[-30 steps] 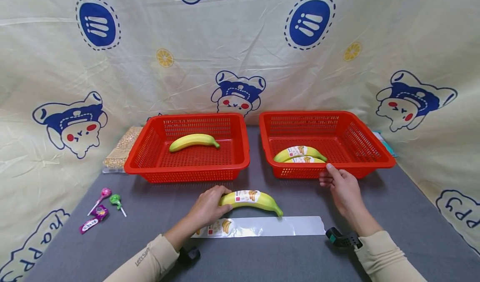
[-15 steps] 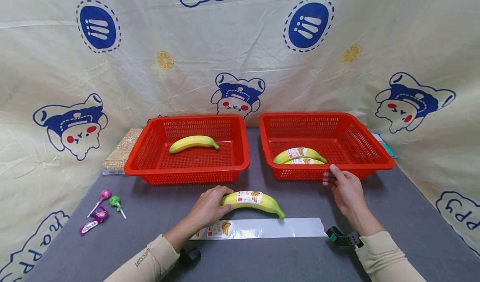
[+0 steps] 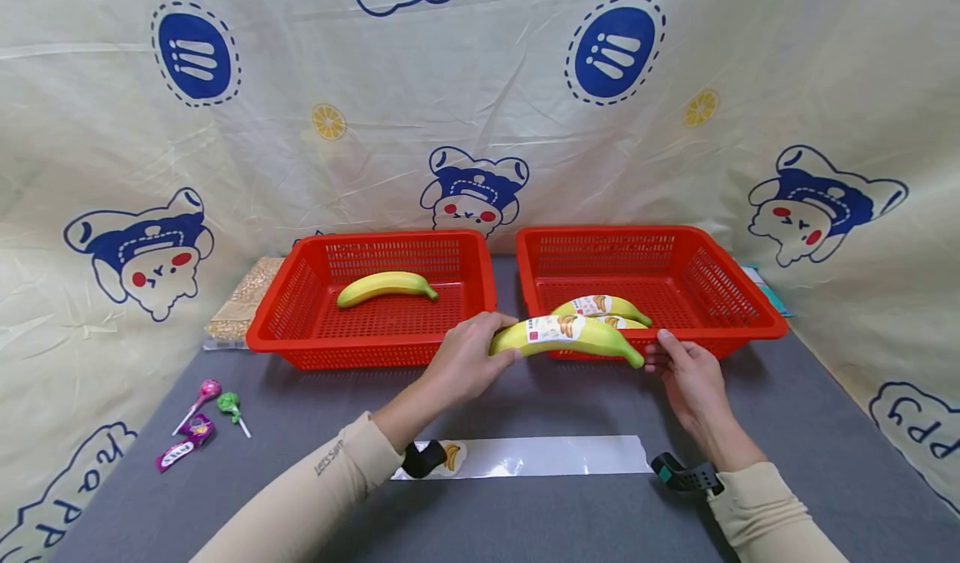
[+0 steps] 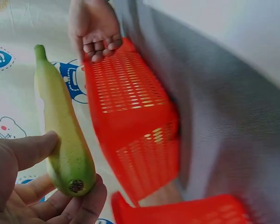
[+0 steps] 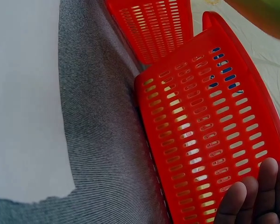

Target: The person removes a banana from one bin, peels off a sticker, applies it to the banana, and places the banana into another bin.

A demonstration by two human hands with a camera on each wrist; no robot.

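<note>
My left hand [image 3: 474, 355] grips a yellow banana [image 3: 600, 340] by its blunt end, thumb on one side and fingers on the other. The banana bears a white label and is raised in front of the right red basket [image 3: 727, 331], overlapping its front wall in the head view. Two more labelled bananas [image 3: 628, 306] lie inside that basket. At its front rim my right hand [image 3: 693, 384] holds on, thumb at the top edge and fingers against the outer wall [image 5: 205, 135].
Left of it stands a second red basket [image 3: 375, 355] with one unlabelled banana [image 3: 386, 286]. A white label strip [image 3: 555, 456] lies on the grey table. Lollipops [image 3: 208, 390] and a purple wrapped candy [image 3: 187, 442] are at left, beside a bag of grains [image 3: 243, 305].
My left hand has lifted the labelled banana off the table and carried it forward and right to the right basket. My right hand stays at the basket rim.
</note>
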